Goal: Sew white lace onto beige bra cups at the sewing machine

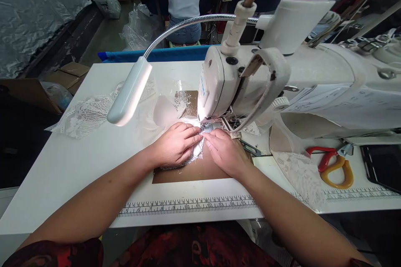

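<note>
Under the presser foot of a white sewing machine (216, 79) lies a white lace piece (196, 152), bunched and brightly lit. My left hand (178, 144) rests on it from the left, fingers stretched out flat and pointing to the needle area. From the right, my right hand (225, 152) has its thumb and forefinger together at the lace edge, just in front of the foot. Both hands' fingertips nearly meet there. Behind my left hand, a pale moulded cup (164, 110) with sheer fabric lies on the table. The needle tip is hard to make out.
A gooseneck lamp (130, 91) hangs over the left side. More white lace (86, 114) lies left; another lace piece (297, 175) drapes at right, beside scissors (338, 173) with yellow-and-red handles and a black phone-like device (384, 164). A ruler strip (188, 207) runs along the front. People sit beyond.
</note>
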Tool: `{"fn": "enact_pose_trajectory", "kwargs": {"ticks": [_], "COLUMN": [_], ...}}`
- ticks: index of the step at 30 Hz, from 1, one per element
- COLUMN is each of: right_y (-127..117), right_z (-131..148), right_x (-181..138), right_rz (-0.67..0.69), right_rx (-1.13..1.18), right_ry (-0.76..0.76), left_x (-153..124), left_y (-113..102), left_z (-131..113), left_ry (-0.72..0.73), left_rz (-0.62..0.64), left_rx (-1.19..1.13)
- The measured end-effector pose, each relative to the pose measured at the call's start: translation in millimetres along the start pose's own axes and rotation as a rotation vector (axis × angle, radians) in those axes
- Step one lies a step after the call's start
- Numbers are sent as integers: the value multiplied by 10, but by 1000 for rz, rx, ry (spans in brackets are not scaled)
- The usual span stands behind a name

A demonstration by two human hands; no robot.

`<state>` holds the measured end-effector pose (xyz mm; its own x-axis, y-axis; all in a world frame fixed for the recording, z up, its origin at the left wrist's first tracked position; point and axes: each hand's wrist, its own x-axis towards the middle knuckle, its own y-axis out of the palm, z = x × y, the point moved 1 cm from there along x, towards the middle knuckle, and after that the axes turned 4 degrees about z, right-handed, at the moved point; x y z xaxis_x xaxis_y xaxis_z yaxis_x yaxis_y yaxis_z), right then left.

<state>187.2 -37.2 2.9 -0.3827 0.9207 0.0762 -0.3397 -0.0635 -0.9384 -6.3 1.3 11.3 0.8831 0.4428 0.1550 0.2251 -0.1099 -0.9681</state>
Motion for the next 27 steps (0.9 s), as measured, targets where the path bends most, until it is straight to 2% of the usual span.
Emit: {"fn": "enact_pose_trajectory", "kwargs": {"ticks": [12,20,27], "right_y": [44,42,22], "right_z": [-1,-3,-2], "right_x": [-17,-20,-29], "right_rz": [-82,-93,-74], "right_rx": [-92,-87,-65], "right_ry": [-57,-71,-71], "left_x": [36,41,48], "left_y": [35,26,43], "left_z": [-16,12,22], "left_ry": [-43,-41,-65], "left_rz": [-11,1,-37], "left_rx": [26,30,15]}}
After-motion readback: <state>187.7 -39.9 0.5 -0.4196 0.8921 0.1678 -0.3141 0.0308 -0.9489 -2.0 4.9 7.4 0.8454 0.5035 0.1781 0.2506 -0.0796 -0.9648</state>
